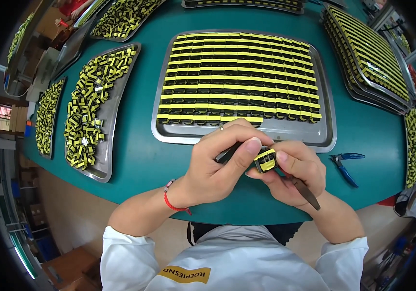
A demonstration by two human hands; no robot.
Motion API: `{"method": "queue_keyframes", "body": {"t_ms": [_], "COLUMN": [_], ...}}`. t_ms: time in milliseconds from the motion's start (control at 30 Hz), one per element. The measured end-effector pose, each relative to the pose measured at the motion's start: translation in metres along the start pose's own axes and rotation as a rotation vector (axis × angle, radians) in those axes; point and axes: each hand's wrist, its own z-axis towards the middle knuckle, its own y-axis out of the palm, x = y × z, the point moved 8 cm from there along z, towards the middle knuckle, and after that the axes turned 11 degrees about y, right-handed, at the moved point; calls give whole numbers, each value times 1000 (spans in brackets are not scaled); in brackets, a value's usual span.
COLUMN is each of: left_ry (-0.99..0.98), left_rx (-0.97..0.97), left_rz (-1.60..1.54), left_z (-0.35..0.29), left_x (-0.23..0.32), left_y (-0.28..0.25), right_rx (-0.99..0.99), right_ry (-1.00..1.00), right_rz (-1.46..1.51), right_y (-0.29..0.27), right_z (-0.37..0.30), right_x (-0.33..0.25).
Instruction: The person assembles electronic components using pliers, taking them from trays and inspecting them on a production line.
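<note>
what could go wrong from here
The yellow-and-black part might slip, being small and held by the fingertips of the right hand. The left hand, close to the front row in the tray, could nudge it crooked. The blue pliers might get bumped.

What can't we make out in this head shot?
All head view:
Most of the black tool: hidden by the left hand.
Upper end of the brown tool: covered by the right hand.
Underside of the held yellow-and-black part: turned away from the camera.
Far side of the top tray: cut off by the picture's upper edge.
</note>
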Motion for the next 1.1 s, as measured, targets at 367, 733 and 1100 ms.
{"method": "queue_keyframes", "body": {"t_ms": [367,733,1100], "left_ry": [56,229,259], "left_rx": [34,47,-159], "left_rz": [49,460,888], "left_z": [-1,10,9], "left_x": [4,8,-7], "left_y": [-4,-20,-9], "right_rx": [-73,126,-263], "right_ry": [133,407,414], "right_rz": [149,390,-437], "right_y": [4,-9,-23], "right_z": [-5,4,37], "right_x": [13,35,43]}}
